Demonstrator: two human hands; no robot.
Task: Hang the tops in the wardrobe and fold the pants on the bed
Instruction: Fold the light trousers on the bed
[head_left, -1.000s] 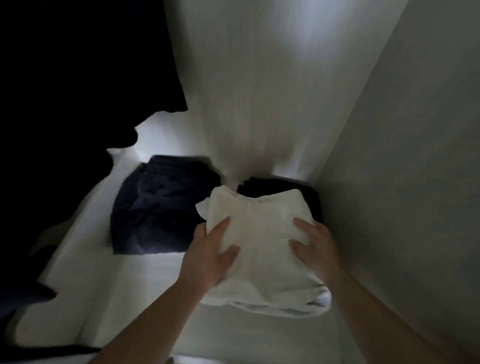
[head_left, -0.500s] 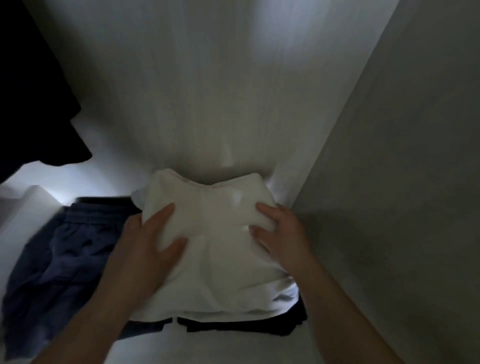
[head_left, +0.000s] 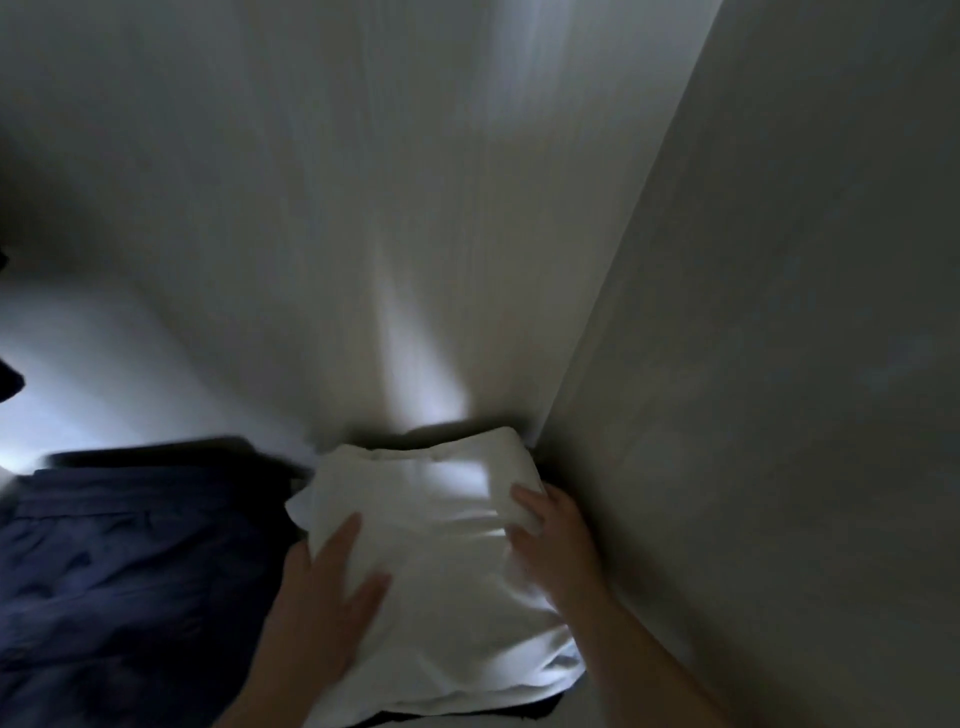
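Against the back right corner of the wardrobe lay a folded white garment (head_left: 441, 571), its far edge close to the back panel (head_left: 363, 208) and its right edge just beside the side panel (head_left: 779, 364). Whether it was a pair of pants or a top could not be told in the dim, blurred picture. It sat on top of a dark folded piece (head_left: 540, 707), of which only a thin strip showed under its near edge. Both hands lay on the white garment with fingers straight and spread, neither curled round the cloth. The left hand (head_left: 322, 597) pressed flat on the left half, its fingertips pointing toward the back panel and its thumb reaching out across the middle of the fabric. The right hand (head_left: 558, 540) rested on the right edge, between the cloth and the side panel, with its fingers pointing left onto the white fabric. The two hands were apart, the pale middle of the garment showing between them. Left of the white garment, just beside it, lay crumpled navy shorts (head_left: 130, 561) on the white wardrobe floor (head_left: 78, 364). At the far left edge a scrap of dark hanging cloth (head_left: 8, 379) showed.
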